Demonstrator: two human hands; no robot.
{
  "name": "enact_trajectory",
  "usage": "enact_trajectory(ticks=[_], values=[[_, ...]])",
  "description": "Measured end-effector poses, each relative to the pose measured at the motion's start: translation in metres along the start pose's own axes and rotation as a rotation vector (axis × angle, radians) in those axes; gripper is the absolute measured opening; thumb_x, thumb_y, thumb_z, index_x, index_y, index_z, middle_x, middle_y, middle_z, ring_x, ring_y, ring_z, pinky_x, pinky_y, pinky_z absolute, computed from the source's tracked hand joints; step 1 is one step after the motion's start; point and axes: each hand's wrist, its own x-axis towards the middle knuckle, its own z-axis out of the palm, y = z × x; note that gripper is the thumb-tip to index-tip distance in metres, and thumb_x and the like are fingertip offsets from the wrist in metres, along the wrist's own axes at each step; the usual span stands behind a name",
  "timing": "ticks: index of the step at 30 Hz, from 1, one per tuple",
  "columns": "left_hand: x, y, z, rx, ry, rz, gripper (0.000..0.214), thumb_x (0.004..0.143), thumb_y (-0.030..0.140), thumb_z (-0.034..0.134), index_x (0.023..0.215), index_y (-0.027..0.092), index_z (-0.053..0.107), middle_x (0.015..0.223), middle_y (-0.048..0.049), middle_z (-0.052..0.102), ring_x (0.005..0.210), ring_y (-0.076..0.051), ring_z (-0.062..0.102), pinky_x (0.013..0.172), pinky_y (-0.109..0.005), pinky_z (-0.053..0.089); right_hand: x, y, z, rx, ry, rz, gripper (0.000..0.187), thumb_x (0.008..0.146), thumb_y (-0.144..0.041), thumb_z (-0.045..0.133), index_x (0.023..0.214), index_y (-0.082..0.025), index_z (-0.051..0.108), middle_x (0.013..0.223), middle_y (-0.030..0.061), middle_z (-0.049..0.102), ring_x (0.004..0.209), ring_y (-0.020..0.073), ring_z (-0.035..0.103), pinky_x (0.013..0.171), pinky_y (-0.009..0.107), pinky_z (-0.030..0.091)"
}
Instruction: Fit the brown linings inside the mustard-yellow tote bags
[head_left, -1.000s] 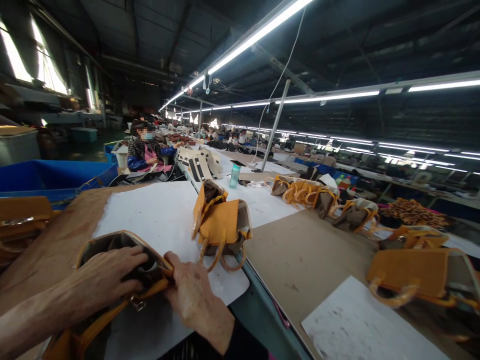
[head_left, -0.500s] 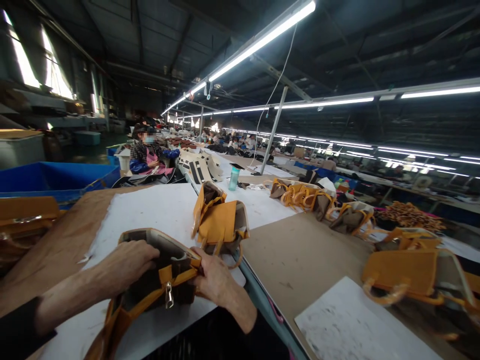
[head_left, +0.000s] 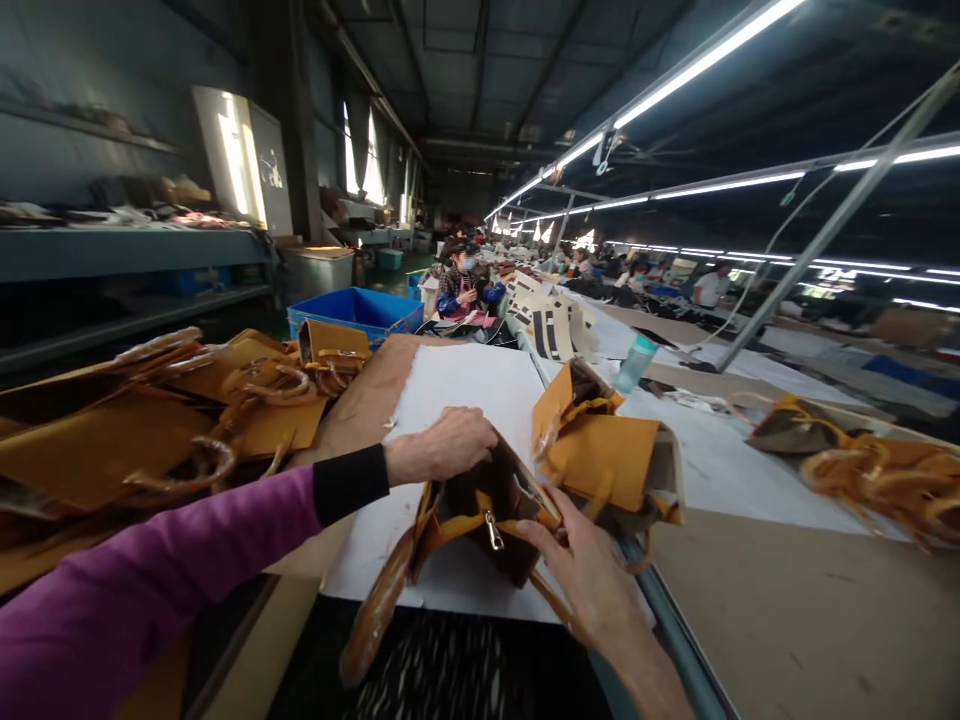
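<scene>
A dark brown handbag point(head_left: 461, 545) with mustard-yellow trim sits before me on white paper, its mouth turned up toward me. My left hand point(head_left: 456, 442) is closed over its far upper edge, with the fingertips partly hidden. On the right side, my right hand point(head_left: 581, 560) grips the bag's edge, thumb on the near face and fingers behind. A metal zipper pull point(head_left: 493, 530) hangs at the near side, and a plastic-wrapped handle point(head_left: 382, 600) droops toward me. Just beyond my right hand, two yellow handbags point(head_left: 604, 455) rest close together.
Yellow bags point(head_left: 112, 440) are heaped at my left. More bags point(head_left: 885, 475) lie on the right-hand table. A teal bottle point(head_left: 636, 363) stands past the paired bags. Farther off are a blue bin point(head_left: 360, 312), a seated masked co-worker point(head_left: 466, 285) and a slanted metal post point(head_left: 825, 235).
My view has swung left, bringing the heap of bags into sight. My left hand has come out of the bag's interior to its far edge. The right hand keeps its grip.
</scene>
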Motion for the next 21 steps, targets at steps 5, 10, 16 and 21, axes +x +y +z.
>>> enact_trajectory(ticks=[5, 10, 16, 21], values=[[-0.004, -0.007, 0.001, 0.030, 0.011, 0.022, 0.015, 0.081, 0.021, 0.052, 0.072, 0.016, 0.062, 0.093, -0.0072, 0.057, 0.092, -0.020, 0.048, 0.087, -0.034, 0.037, 0.003, -0.004, 0.005, -0.125, 0.128, -0.060, 0.040, 0.080, -0.046, 0.048, 0.112, -0.024, 0.058, 0.103, 0.0068, 0.062, 0.086, 0.0223, 0.060, 0.077, 0.033, 0.043], [-0.008, -0.010, 0.000, -0.003, 0.052, 0.082, 0.013, 0.082, 0.019, 0.051, 0.074, 0.015, 0.061, 0.104, -0.0085, 0.055, 0.100, -0.021, 0.045, 0.088, -0.033, 0.037, 0.017, 0.005, 0.003, -0.018, 0.160, -0.105, 0.035, 0.081, -0.042, 0.045, 0.102, -0.020, 0.062, 0.098, 0.0060, 0.063, 0.082, 0.0195, 0.059, 0.078, 0.032, 0.044], [-0.008, 0.000, -0.002, -0.106, -0.010, 0.200, 0.018, 0.079, 0.014, 0.054, 0.097, 0.015, 0.055, 0.091, -0.0045, 0.061, 0.084, -0.017, 0.055, 0.074, -0.026, 0.041, 0.019, 0.002, 0.012, 0.100, 0.120, -0.116, 0.039, 0.083, -0.043, 0.042, 0.108, -0.020, 0.060, 0.103, 0.0076, 0.065, 0.088, 0.0218, 0.058, 0.077, 0.032, 0.044], [0.001, 0.004, 0.001, -0.200, -0.089, 0.121, 0.014, 0.073, 0.030, 0.064, 0.075, 0.018, 0.057, 0.069, 0.0022, 0.059, 0.065, -0.014, 0.055, 0.054, -0.022, 0.034, 0.022, 0.000, 0.016, 0.159, 0.138, -0.185, 0.040, 0.085, -0.039, 0.040, 0.114, -0.019, 0.058, 0.111, 0.0085, 0.062, 0.101, 0.0230, 0.056, 0.086, 0.033, 0.043]])
